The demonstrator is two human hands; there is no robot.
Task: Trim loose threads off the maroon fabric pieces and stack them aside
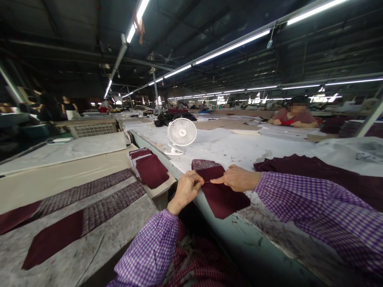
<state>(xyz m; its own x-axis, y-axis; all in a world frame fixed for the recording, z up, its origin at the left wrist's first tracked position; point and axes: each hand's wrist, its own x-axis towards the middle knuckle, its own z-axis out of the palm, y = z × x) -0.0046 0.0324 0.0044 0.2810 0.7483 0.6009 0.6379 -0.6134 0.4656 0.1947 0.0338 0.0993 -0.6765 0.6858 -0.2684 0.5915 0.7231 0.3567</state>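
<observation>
A maroon fabric piece (224, 199) lies over the edge of the white-topped table (221, 145), with a speckled grey-maroon part at its far end. My left hand (187, 188) pinches the left edge of this fabric between thumb and fingertips. From the right, my right hand (236, 178) rests on the same piece, its index finger stretched out along a crosswise line in the cloth and pointing toward my left fingertips. The other right fingers are curled, and whether they grip anything is hidden.
A small white fan (182, 133) stands beyond my hands. Maroon fabric is piled at right (317, 175). On the left table are a maroon stack (151, 169) and two rows of overlapping pieces (110, 203). A person (295, 113) leans on the far table.
</observation>
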